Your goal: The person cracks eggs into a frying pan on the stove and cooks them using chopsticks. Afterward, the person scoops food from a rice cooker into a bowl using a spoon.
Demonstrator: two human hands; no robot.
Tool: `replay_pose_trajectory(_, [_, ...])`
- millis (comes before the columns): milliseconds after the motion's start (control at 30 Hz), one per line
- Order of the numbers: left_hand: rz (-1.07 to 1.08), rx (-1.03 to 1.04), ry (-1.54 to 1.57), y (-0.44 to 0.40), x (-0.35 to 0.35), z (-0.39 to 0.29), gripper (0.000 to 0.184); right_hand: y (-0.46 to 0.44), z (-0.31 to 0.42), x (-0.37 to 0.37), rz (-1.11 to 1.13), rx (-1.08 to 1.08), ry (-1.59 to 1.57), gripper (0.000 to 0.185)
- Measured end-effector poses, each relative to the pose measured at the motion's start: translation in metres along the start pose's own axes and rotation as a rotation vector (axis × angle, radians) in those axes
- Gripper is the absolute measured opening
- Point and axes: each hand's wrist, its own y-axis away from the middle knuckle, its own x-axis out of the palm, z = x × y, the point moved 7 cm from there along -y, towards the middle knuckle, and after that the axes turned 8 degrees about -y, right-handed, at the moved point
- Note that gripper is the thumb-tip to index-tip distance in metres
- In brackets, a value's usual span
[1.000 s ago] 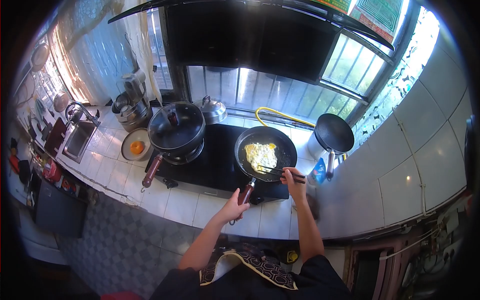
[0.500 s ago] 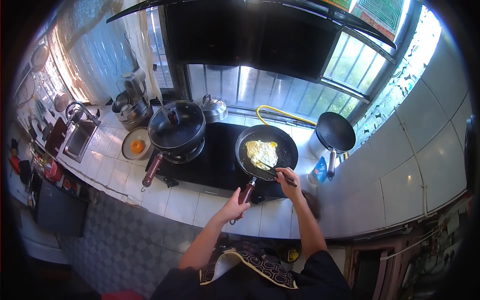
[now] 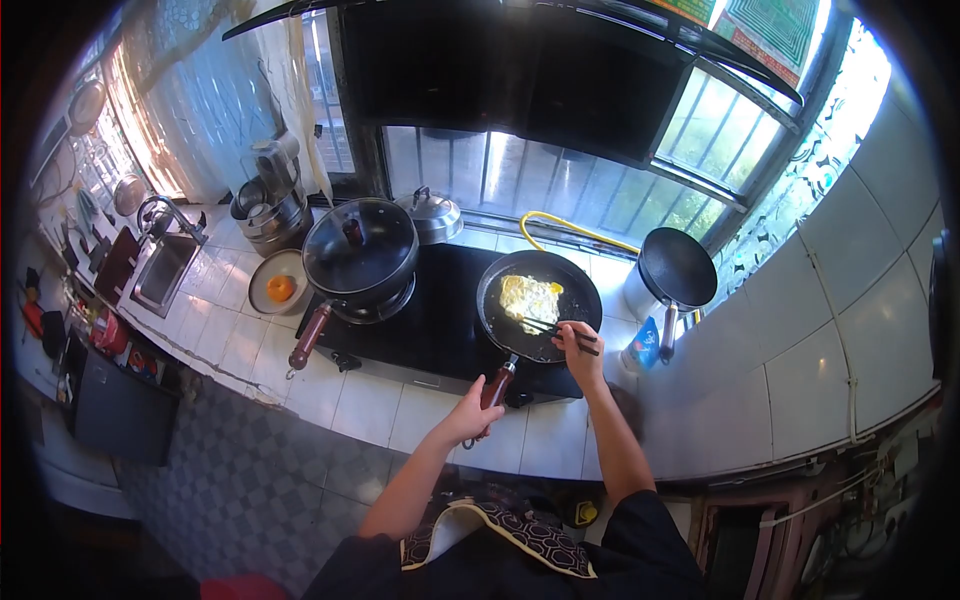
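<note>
My left hand [image 3: 473, 412] is wrapped round the brown handle of a black frying pan [image 3: 575, 345] on the right side of the stove. In the pan lies a flat piece of fried egg [image 3: 530, 300], white with yellow patches. My right hand [image 3: 578, 352] grips a pair of dark chopsticks [image 3: 545, 328] over the pan's right edge. Their tips are at the egg's lower edge; whether they pinch it I cannot tell.
On the stove's left side sits a wok with a glass lid [image 3: 360, 245]. Left of it, a plate [image 3: 258, 300] bears an orange item [image 3: 281, 288]. A small black pan [image 3: 677, 270] rests on a pot at right, above a blue-white packet [image 3: 641, 345]. A sink [image 3: 165, 275] is far left.
The chopsticks have spread slightly at the tips and my right hand has risen a little. The whole view has shifted slightly. My left hand keeps its hold on the handle.
</note>
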Motion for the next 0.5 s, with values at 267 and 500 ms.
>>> replay_pose_trajectory(267, [0.011, -0.009, 0.020, 0.003, 0.001, -0.002, 0.085, 0.009, 0.024, 0.006, 0.080, 0.013, -0.008, 0.012])
replay_pose_trajectory(500, [0.015, -0.020, 0.000, 0.003, 0.001, -0.003, 0.085, 0.001, -0.002, 0.007, 0.083, -0.040, 0.092, 0.013])
